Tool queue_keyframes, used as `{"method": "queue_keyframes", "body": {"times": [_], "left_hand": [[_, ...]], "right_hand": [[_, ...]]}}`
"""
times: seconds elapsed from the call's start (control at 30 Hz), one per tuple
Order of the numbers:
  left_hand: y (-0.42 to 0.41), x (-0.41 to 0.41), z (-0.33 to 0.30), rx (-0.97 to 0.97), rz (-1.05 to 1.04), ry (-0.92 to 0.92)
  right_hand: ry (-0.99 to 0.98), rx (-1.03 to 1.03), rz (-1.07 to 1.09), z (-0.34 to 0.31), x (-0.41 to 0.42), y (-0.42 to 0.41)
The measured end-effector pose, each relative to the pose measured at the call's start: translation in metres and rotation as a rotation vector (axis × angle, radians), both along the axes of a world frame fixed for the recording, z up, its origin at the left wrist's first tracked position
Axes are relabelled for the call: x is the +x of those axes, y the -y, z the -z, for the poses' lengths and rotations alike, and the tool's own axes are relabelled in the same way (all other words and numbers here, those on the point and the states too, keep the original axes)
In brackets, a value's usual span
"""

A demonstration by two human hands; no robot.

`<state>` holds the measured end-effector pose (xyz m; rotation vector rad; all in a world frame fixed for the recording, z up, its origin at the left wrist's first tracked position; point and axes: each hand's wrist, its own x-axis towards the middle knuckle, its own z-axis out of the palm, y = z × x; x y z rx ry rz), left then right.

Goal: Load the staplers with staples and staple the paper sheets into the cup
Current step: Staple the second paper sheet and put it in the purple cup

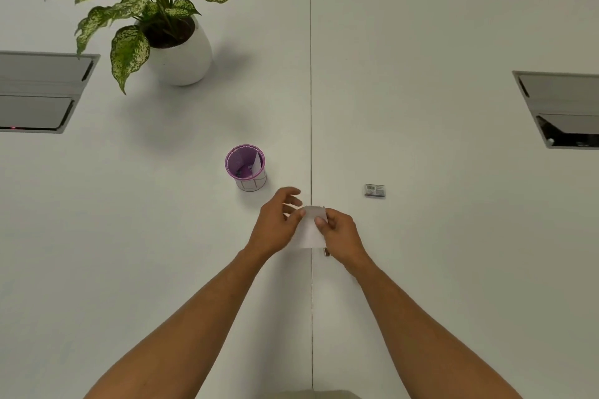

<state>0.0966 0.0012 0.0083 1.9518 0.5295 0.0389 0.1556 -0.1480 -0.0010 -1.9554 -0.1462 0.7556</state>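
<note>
Just past the hands, up and left, stands the cup [245,167]. Both the left hand [275,226] and right hand [341,236] pinch the paper [310,226]; the left is nearer.

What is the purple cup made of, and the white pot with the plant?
The purple cup looks like metal or plastic mesh: its wall seems dotted with tiny holes, and white paper shows through. The white pot looks like smooth glazed ceramic, perhaps plastic, with an even, softly shiny surface.
</note>
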Motion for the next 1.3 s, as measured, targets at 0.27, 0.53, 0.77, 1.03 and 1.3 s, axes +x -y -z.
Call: {"method": "queue_keyframes", "body": {"times": [0.27,0.53,0.77,1.03,1.3], "left_hand": [[0.017,-0.025,-0.006,-0.299,-0.106,-0.099],[0.021,-0.033,-0.013,-0.340,-0.174,-0.054],[0.024,-0.033,-0.016,-0.377,-0.231,-0.044],[0.031,-0.029,-0.016,-0.312,-0.237,-0.048],[0.029,-0.029,-0.014,-0.326,-0.208,-0.059]], "right_hand": [[-0.245,0.285,0.180,-0.016,-0.017,0.022],[-0.454,0.430,0.182,-0.030,-0.020,0.026],[-0.635,0.610,0.326,-0.030,-0.016,0.042],[-0.336,0.310,0.262,-0.028,-0.019,0.027],[-0.143,0.168,0.207,-0.027,-0.022,0.024]]}}
